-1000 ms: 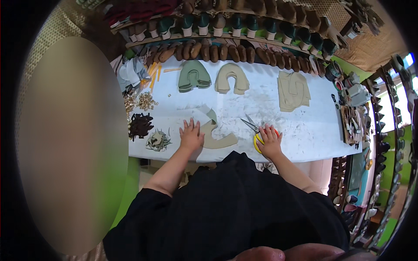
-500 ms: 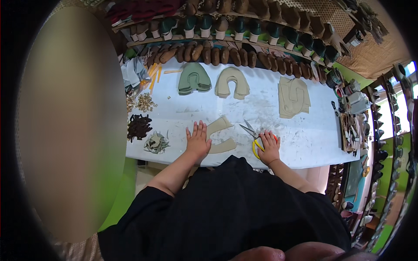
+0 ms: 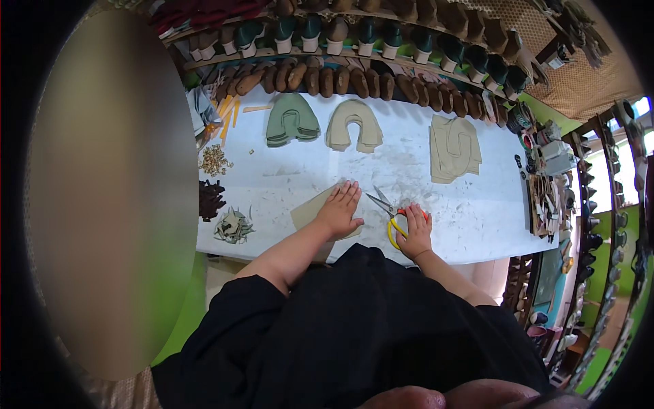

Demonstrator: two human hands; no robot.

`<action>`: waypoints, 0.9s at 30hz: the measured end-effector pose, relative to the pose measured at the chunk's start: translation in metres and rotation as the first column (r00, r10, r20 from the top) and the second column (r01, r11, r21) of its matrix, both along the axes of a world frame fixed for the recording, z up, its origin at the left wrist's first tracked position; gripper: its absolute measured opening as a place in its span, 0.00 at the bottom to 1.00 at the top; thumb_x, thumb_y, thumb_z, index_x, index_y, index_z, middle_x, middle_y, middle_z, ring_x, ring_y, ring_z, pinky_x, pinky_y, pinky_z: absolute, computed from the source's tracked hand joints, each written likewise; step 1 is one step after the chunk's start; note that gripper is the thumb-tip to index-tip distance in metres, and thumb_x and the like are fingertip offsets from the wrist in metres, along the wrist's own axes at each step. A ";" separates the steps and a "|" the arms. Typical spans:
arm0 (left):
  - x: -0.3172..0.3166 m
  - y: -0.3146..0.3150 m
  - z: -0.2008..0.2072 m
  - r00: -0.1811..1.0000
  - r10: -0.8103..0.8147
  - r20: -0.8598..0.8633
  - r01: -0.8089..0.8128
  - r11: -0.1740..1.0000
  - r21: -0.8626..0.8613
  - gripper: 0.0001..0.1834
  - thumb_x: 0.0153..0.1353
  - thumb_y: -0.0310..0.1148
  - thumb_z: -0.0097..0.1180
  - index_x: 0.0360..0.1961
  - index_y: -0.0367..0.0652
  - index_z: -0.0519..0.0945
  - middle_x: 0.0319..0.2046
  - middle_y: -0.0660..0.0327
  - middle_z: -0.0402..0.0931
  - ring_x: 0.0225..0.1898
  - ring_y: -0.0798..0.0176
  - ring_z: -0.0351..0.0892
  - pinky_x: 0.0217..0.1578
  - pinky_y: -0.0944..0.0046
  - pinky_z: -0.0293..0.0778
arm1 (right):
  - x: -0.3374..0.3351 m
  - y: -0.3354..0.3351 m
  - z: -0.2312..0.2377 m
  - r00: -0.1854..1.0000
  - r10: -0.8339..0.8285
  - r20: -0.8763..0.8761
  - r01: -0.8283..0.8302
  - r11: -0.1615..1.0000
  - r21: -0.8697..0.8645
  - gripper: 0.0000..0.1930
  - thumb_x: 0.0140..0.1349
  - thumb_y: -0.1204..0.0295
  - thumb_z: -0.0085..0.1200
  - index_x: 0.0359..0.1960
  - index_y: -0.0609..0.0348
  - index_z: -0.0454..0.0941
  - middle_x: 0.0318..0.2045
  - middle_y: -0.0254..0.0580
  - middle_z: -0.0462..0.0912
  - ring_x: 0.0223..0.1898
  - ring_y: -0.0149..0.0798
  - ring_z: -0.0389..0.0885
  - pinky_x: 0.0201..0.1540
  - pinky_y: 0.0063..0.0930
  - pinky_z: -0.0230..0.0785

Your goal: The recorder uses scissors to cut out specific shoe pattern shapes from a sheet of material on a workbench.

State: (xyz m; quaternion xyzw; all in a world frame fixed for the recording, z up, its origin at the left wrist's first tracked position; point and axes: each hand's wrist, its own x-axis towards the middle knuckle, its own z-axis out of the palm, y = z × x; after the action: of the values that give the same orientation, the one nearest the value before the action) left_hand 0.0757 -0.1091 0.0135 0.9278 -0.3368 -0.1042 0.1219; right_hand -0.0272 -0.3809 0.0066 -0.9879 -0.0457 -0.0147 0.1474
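My left hand (image 3: 339, 213) lies flat with its fingers stretched out on a beige cut piece (image 3: 306, 214) near the table's front edge. The hand and forearm cover much of that piece, so its full outline is hidden. To the right, my right hand (image 3: 415, 232) rests over the handles of a pair of scissors (image 3: 381, 200). Its fingers are stretched out across the red-orange handle, and the yellow handle loop shows beside the thumb. The scissor blades are spread apart and point up and left.
Farther back on the white table (image 3: 381, 174) lie a green stack of U-shaped pieces (image 3: 276, 126), a beige U-shaped stack (image 3: 338, 123) and another beige stack (image 3: 443, 157). Scraps (image 3: 234, 226), dark strips (image 3: 211, 199) and small gold-coloured fittings (image 3: 214, 160) sit at left. Shoe lasts (image 3: 327, 80) line the back.
My left hand has slid right over the beige piece, whose curved opening was visible before and is now covered. The right hand stays at the scissors. The whole view has shifted slightly.
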 end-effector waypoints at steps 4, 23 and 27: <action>0.004 0.009 -0.001 0.992 -0.122 -0.020 0.121 0.992 -0.039 0.45 0.64 0.55 0.48 0.73 0.38 0.51 0.75 0.50 0.44 0.76 0.50 0.41 0.74 0.52 0.40 | 0.000 -0.002 -0.003 0.999 -0.022 0.038 0.020 0.998 0.053 0.39 0.53 0.60 0.58 0.67 0.60 0.61 0.70 0.51 0.59 0.74 0.50 0.52 0.73 0.58 0.35; -0.015 0.063 0.002 0.993 0.117 0.015 -0.116 0.991 -0.064 0.43 0.61 0.50 0.52 0.72 0.40 0.56 0.74 0.51 0.50 0.74 0.49 0.49 0.72 0.49 0.48 | 0.031 0.029 0.055 0.876 -0.074 -0.476 0.063 0.997 -0.039 0.31 0.51 0.64 0.62 0.57 0.66 0.72 0.36 0.55 0.81 0.38 0.51 0.83 0.43 0.43 0.77; -0.014 0.063 0.004 0.993 0.117 0.007 -0.116 0.990 -0.079 0.42 0.61 0.50 0.52 0.72 0.40 0.56 0.74 0.51 0.50 0.74 0.49 0.49 0.72 0.50 0.47 | 0.024 0.031 0.038 0.662 0.061 -0.747 0.538 0.655 0.530 0.23 0.54 0.56 0.65 0.40 0.62 0.74 0.22 0.42 0.77 0.21 0.34 0.78 0.21 0.32 0.72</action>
State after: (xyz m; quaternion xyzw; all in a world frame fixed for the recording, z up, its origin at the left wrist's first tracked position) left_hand 0.0618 -0.0460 0.0173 0.9410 -0.2864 -0.0784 0.1621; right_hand -0.0030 -0.3498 0.0448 -0.7692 0.1677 0.3290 0.5214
